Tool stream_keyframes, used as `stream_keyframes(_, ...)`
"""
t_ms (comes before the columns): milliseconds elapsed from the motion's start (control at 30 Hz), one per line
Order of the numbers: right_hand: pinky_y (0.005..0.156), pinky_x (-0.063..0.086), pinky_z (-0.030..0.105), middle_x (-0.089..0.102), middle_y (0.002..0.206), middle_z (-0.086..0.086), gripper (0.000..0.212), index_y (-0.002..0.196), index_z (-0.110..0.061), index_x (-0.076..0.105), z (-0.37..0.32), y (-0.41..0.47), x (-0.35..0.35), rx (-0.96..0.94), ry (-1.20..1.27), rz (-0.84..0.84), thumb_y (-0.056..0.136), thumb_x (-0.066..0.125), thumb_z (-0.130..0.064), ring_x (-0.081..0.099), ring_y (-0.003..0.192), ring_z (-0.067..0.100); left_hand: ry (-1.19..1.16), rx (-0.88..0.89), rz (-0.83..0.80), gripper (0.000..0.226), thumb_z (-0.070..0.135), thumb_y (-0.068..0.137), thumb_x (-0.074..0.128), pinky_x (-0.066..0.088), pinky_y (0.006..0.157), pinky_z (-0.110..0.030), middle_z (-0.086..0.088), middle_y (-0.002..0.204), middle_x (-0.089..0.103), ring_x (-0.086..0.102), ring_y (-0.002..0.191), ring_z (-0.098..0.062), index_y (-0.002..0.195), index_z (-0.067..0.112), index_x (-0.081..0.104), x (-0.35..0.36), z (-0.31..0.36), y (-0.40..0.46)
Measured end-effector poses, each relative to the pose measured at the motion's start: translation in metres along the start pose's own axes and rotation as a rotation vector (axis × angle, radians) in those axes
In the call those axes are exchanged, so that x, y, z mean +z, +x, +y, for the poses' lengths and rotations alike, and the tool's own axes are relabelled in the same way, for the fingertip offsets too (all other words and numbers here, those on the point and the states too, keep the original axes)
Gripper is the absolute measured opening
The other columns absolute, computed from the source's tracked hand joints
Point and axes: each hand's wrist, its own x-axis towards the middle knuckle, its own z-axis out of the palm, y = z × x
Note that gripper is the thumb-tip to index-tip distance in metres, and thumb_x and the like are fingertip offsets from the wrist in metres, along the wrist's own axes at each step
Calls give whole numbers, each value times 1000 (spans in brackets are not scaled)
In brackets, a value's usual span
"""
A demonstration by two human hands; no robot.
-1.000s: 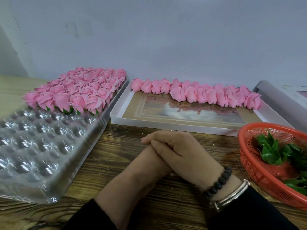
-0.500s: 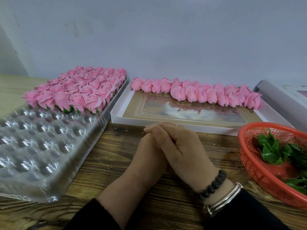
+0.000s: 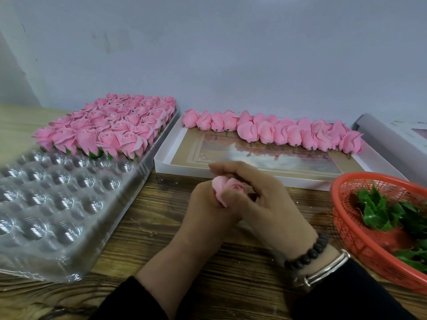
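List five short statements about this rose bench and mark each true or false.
1. The left hand holds a pink rose. True.
2. The orange basket holds roses. False: it holds green leaves.
3. The right hand wears a bead bracelet at its wrist. True.
4. Every cup of the clear tray is filled. False: the near cups are empty.
5. The white box is empty. False: a row of roses lies along its far side.

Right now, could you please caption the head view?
Left hand and right hand grip a pink rose beside the orange basket.
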Motion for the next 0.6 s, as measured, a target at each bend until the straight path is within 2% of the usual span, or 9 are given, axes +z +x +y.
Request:
stream_keyframes(67,81,46,14,68,93,-13,35,93,-32,67,-5,1,6,-68,17,120,80,43,-54,61,91,-2,27,-8,-1,17,6,80,66,51,63,-13,10,70,67,64,74,1,80,23,62,2,-4,-1)
stream_keyframes(133,81,50,22,68,83,-9,43,85,-19,71,-7,1,13,-93,-43,167,84,39,-48,62,83,1,1,-68,-12,19,-2,85,59,51,70,-14,6,83,68,62,79,5,93,14,63,7,-2,0)
stream_keyframes(200,85,50,29,69,90,-12,43,90,-21,73,-7,1,18,-88,-197,163,82,39,-46,62,91,3,-83,-18,-79,26,-11,90,43,48,64,-7,9,79,65,60,71,11,101,9,56,7,-4,-5)
stream_keyframes(233,87,49,31,69,93,-12,41,91,-23,73,-6,0,19,-84,-254,159,81,40,-46,61,95,6,-63,5,-53,27,-11,90,37,49,63,-9,8,74,65,61,68,8,98,8,54,9,-3,-5)
stream_keyframes(300,88,48,34,69,93,-12,36,89,-26,72,-5,0,17,-51,-266,150,77,47,-49,60,98,9,-64,26,-91,27,-12,85,43,48,62,-9,9,69,64,61,68,8,86,13,53,10,-2,-7)
stream_keyframes(367,86,50,33,68,92,-15,38,87,-31,70,-5,1,14,11,-238,121,69,50,-58,59,96,5,-264,-65,-41,40,-17,80,53,46,59,-6,12,66,65,61,67,10,78,23,56,12,-4,-6)
stream_keyframes(467,74,54,27,65,86,-17,44,92,-36,61,-4,1,6,45,-226,36,61,51,-67,62,83,0,-307,-72,15,38,-10,76,62,49,53,-13,10,66,69,66,64,-1,62,24,68,11,-1,-5)
stream_keyframes(600,77,54,28,63,90,-24,53,100,-44,52,2,3,0,94,-211,-59,54,58,-70,61,84,-3,-181,37,31,19,9,75,67,51,58,-15,7,64,67,65,67,-2,67,27,66,8,-3,-4)
